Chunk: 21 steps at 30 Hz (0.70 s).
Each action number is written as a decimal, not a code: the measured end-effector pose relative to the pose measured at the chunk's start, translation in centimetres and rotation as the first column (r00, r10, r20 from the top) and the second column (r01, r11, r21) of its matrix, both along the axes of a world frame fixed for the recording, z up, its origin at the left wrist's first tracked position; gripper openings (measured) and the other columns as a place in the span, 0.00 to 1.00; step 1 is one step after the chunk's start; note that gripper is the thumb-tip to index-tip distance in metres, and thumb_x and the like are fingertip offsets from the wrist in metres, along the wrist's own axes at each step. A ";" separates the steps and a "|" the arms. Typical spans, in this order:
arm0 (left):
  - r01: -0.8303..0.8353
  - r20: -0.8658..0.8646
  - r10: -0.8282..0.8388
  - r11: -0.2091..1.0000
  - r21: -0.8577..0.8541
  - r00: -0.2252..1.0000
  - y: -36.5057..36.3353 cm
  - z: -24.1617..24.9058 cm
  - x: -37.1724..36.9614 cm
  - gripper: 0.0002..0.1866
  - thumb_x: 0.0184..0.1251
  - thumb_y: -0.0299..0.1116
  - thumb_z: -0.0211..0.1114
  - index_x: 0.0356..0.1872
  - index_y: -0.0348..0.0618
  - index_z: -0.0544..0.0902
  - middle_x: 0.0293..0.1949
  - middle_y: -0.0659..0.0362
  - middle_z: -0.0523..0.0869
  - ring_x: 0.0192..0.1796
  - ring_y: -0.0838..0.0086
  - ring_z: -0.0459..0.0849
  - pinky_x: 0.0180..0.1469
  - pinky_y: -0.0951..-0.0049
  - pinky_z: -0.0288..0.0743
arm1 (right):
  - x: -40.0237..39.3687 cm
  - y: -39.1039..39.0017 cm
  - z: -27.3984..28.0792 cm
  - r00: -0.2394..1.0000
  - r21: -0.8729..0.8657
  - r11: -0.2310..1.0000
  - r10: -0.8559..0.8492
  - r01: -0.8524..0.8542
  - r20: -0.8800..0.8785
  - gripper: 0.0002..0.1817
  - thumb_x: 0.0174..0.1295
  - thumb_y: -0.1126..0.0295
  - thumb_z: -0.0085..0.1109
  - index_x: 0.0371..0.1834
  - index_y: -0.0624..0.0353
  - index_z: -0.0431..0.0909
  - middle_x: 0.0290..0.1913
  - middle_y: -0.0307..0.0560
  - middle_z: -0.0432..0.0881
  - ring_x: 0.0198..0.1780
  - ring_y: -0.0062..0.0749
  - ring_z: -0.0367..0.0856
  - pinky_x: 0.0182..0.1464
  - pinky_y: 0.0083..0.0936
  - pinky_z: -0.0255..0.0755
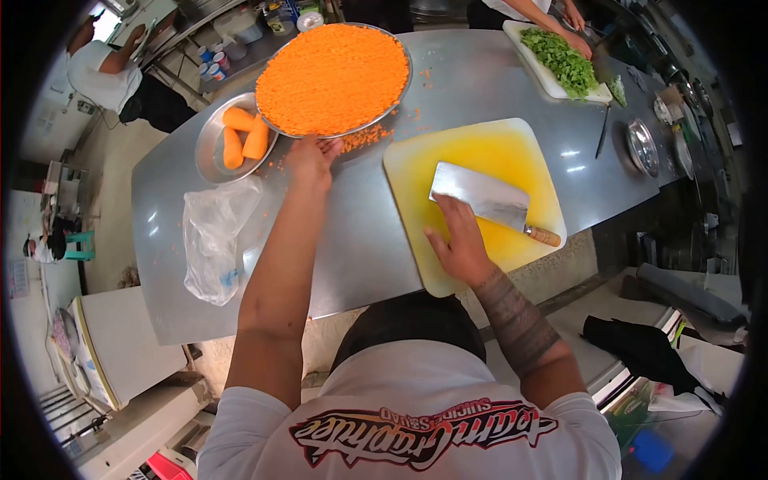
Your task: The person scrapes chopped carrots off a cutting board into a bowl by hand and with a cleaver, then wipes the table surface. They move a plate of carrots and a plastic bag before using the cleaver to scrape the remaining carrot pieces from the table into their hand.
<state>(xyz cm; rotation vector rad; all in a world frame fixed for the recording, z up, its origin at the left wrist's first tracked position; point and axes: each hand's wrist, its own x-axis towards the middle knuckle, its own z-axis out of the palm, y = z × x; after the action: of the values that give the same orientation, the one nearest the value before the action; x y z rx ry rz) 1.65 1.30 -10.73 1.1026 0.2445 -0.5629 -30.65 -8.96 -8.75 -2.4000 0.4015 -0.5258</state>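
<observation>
My left hand [310, 164] is at the near rim of a round metal tray [410, 74], its fingers closed at the edge and partly hidden. Finely diced carrot [332, 80] is heaped across the tray. My right hand [460, 240] rests open over the white cutting board [412, 232], whose middle is stained yellow. Its fingertips touch or nearly touch the blade of a cleaver [480, 194], which lies flat with its wooden handle toward the lower right. Beside the tray, a metal bowl [210, 164] holds peeled carrots [254, 138].
A crumpled clear plastic bag [216, 240] lies on the steel table [360, 256]. Carrot bits [368, 138] are scattered by the tray. At the far right, another person's hand [578, 44] touches chopped greens [560, 64] on a white board. A metal bowl [642, 146] stands near the right edge.
</observation>
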 end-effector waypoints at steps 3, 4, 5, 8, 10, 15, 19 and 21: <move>0.013 0.049 -0.014 1.000 0.023 0.999 0.4 -1.3 2.8 0.09 0.86 0.30 0.55 0.54 0.34 0.75 0.43 0.47 0.87 0.41 0.60 0.91 0.47 0.61 0.93 | 5.8 -5.5 -2.0 0.993 -0.101 0.995 -0.012 0.024 0.114 0.39 0.71 0.64 0.66 0.80 0.72 0.61 0.76 0.72 0.70 0.76 0.67 0.68 0.80 0.51 0.63; 0.033 0.069 -0.035 0.999 0.033 0.997 0.6 -2.0 3.6 0.09 0.86 0.30 0.55 0.54 0.35 0.75 0.43 0.47 0.87 0.40 0.60 0.91 0.46 0.61 0.93 | 8.0 -7.7 -2.6 0.996 -0.124 0.992 -0.020 0.031 0.091 0.40 0.73 0.60 0.64 0.81 0.72 0.59 0.78 0.73 0.68 0.79 0.68 0.65 0.82 0.51 0.60; 0.046 0.079 -0.050 0.998 0.040 0.996 0.6 -1.8 4.0 0.08 0.87 0.31 0.55 0.54 0.35 0.74 0.43 0.48 0.86 0.40 0.62 0.90 0.47 0.62 0.92 | 10.2 -9.8 -3.4 0.997 -0.145 0.989 -0.027 0.037 0.065 0.41 0.76 0.57 0.62 0.82 0.73 0.58 0.80 0.73 0.65 0.82 0.68 0.62 0.83 0.51 0.58; 0.057 0.087 -0.060 0.998 0.037 0.994 0.7 -2.0 5.0 0.08 0.87 0.31 0.54 0.54 0.36 0.74 0.42 0.50 0.85 0.43 0.62 0.89 0.49 0.63 0.92 | 16.4 -15.8 -5.9 0.998 -0.208 0.977 -0.046 0.036 -0.041 0.45 0.80 0.46 0.54 0.84 0.73 0.55 0.84 0.72 0.59 0.86 0.65 0.55 0.85 0.54 0.53; 0.075 0.096 -0.081 0.995 0.065 0.992 0.3 -0.2 4.3 0.08 0.88 0.31 0.52 0.53 0.35 0.73 0.42 0.50 0.84 0.44 0.63 0.89 0.51 0.63 0.92 | 19.9 -19.0 -6.9 0.987 -0.251 0.967 -0.082 0.045 -0.139 0.47 0.80 0.42 0.51 0.85 0.73 0.54 0.86 0.71 0.56 0.87 0.63 0.52 0.86 0.56 0.50; 0.126 0.092 -0.138 0.984 0.125 0.986 0.7 1.5 3.9 0.10 0.89 0.31 0.51 0.55 0.33 0.72 0.45 0.49 0.83 0.45 0.62 0.89 0.52 0.63 0.92 | 26.0 -25.0 -9.1 0.969 -0.367 0.930 -0.066 -0.027 -0.238 0.52 0.79 0.34 0.45 0.86 0.72 0.52 0.87 0.70 0.52 0.89 0.61 0.48 0.87 0.57 0.47; 0.151 0.096 -0.162 0.982 0.114 0.982 0.9 1.7 4.2 0.11 0.89 0.31 0.51 0.58 0.32 0.73 0.46 0.48 0.83 0.47 0.62 0.89 0.54 0.63 0.91 | 26.4 -25.3 -9.5 0.921 -0.418 0.878 0.062 -0.233 -0.384 0.56 0.76 0.28 0.42 0.87 0.71 0.51 0.88 0.69 0.51 0.90 0.57 0.45 0.88 0.55 0.41; 0.151 0.105 -0.164 0.981 0.122 0.981 0.7 1.8 5.0 0.12 0.89 0.31 0.51 0.60 0.31 0.73 0.47 0.48 0.83 0.48 0.63 0.88 0.57 0.64 0.91 | 25.8 -23.8 -8.6 0.873 -0.428 0.815 0.180 -0.390 -0.453 0.59 0.74 0.26 0.45 0.87 0.71 0.50 0.88 0.69 0.50 0.90 0.55 0.44 0.89 0.53 0.38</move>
<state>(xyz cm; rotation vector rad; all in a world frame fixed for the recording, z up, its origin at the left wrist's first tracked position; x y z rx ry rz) 6.62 2.02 -8.91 1.2684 0.0897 -0.6301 -4.88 -32.79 -17.36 -3.0238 0.0423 0.0155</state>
